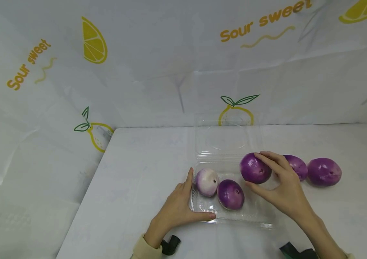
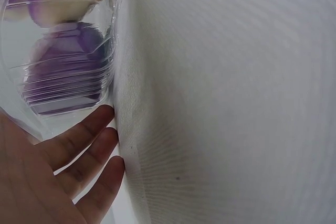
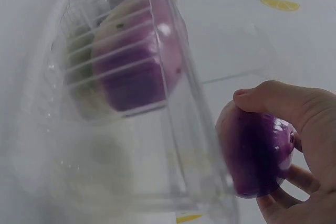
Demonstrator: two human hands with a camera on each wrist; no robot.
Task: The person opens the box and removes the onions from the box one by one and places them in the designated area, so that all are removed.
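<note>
My right hand (image 1: 283,187) holds a glossy, rounded purple fruit (image 1: 253,168) between thumb and fingers, over the right half of a clear plastic clamshell box (image 1: 251,216). In the right wrist view this fruit (image 3: 254,150) appears just past the box wall. Inside the box lie a mostly white fruit with purple edges (image 1: 207,182) and a purple one (image 1: 230,194), side by side. My left hand (image 1: 180,207) is spread at the front left corner, index finger along the left side and thumb at the front rim. In the left wrist view, several other fingers (image 2: 86,174) extend straight, holding nothing.
The raised clear lid (image 1: 228,140) leans back toward the lemon-print cloth (image 1: 157,72). Right of the box are two more purple fruits, one partly behind my right hand (image 1: 296,167) and one farther right (image 1: 324,172). The white table (image 1: 131,187) lies beneath everything.
</note>
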